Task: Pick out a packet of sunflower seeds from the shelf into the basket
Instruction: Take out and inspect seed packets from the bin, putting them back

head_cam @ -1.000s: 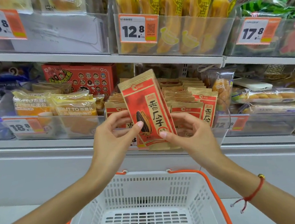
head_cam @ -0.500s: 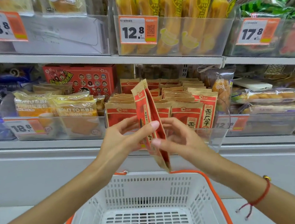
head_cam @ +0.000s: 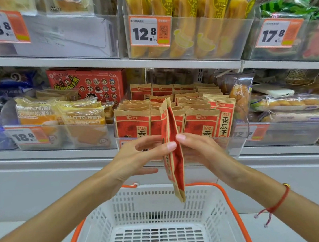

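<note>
Seeds are out of the shelf bin [head_cam: 240,141] now: one packet of sunflower seeds [head_cam: 174,158] hangs edge-on between my two hands, its long axis upright and tipped a little, with the lower end dipping just past the far rim of the white basket [head_cam: 208,197]. My left hand [head_cam: 138,158] pinches it from one side with thumb and fingertip, and my right hand [head_cam: 199,152] pinches the other face, so each grip is closed on the packet, not clenched empty. Neither hand is clearly nearer; they meet at its middle. The basket floor lies straight below and toward me, so I judge the next move is a short lowering and a letting go over the open mesh.
</note>
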`<state>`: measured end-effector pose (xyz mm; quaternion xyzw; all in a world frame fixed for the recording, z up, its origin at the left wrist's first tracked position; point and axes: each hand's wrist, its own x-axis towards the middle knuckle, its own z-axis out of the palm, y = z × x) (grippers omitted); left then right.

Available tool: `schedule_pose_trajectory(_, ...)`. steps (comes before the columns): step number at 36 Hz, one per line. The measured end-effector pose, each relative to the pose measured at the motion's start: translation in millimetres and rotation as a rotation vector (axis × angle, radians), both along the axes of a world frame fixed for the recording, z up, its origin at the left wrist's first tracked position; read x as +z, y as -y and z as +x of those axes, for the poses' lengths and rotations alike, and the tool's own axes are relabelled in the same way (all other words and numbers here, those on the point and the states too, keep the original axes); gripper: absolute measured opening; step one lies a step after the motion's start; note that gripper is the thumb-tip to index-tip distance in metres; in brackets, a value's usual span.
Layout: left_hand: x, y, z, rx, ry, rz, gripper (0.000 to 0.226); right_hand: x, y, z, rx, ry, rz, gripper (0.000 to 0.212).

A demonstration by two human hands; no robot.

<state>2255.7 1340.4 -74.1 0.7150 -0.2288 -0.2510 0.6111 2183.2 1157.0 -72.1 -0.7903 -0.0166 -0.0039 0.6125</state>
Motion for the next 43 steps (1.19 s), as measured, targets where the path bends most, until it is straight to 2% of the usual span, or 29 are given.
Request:
schedule_pose_trajectory(3, 0.0, 0.2, 0.3, 0.0, -0.001, -0.004, 0.078, 3.3, -2.4, -2.2, -0.016, 0.008, -0.005, 0.049)
schedule_pose_trajectory(7, 0.3, -1.2, -0.1, -0.001, 0.012, -0.003, 0.075, 1.9, -3.1, -1.6, -0.016, -0.019, 0.0, 0.064)
schedule_pose_trajectory(10, 1.5, -3.3, -0.1, -0.035, 0.0, -0.024, 0.07, 2.8, 0.9, -1.5, 0.043, -0.067, 0.069, 0.059)
schedule_pose_trajectory(14, 3.4, -2.6, 0.7, 0.0, -0.048, -0.103, 0.073, 6.5, 5.2, -3.6, 0.118, -0.08, 0.133, 0.072)
schedule_pose_trajectory(19, 9.7, -1.4, -4.7, 0.025, -0.037, -0.119, 0.067, 6.8, 3.2, -3.0, -0.003, -0.015, 0.02, 0.082)
schedule_pose_trajectory(23, 17.4, -2.4, -7.2, 0.182, 0.037, -0.14, 0.049, 10.2, -1.1, -3.6, -0.211, 0.072, -0.132, 0.093)
schedule_pose_trajectory(26, 19.9, -1.4, -10.5, 0.246, 0.067, -0.196, 0.042, 10.0, -6.8, -5.1, -0.319, 0.151, -0.244, 0.093)
schedule_pose_trajectory(32, 11.3, 4.4, -9.7, 0.304, 0.105, -0.23, 0.024, 3.7, -18.9, -7.0, -0.398, 0.284, -0.512, 0.1)
schedule_pose_trajectory(34, 9.9, 3.5, -7.7, 0.301, 0.108, -0.239, 0.016, 3.8, -17.8, -7.2, -0.395, 0.292, -0.525, 0.095)
schedule_pose_trajectory(39, 9.3, -2.6, -3.3, 0.264, 0.133, -0.216, 0.02, 11.3, -5.9, -5.9, -0.409, 0.328, -0.304, 0.036)
schedule_pose_trajectory(43, 11.1, -2.7, -2.7, 0.218, 0.159, -0.199, 0.022, 14.1, 0.9, -5.0, -0.408, 0.355, -0.209, 0.02)
